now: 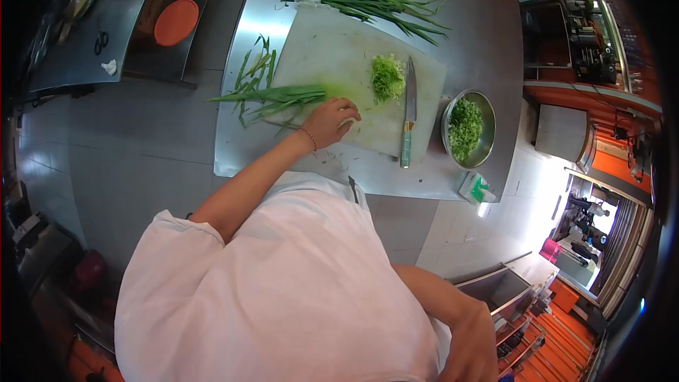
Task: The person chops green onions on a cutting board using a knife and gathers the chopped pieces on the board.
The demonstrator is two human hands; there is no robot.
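Observation:
My left hand (331, 122) rests over the near left part of the white cutting board (339, 39), its fingers curled. A small pale piece shows by the fingertips; I cannot make out what it is. Just beyond the hand lies a bunch of green scallion leaves (286, 94), reaching over the board's left edge. A heap of chopped scallion (387, 79) sits mid-board, and beside it a knife (409, 110) with a green handle lies flat. My right hand (470, 361) hangs low at the bottom edge, away from the table, its fingers hidden.
A metal bowl (489, 143) of chopped scallions (465, 129) stands right of the board on the steel table (488, 35). Whole scallions (368, 3) lie at the back. A green-and-white box (475, 187) sits by the near right corner. Scissors (101, 42) lie on another table, left.

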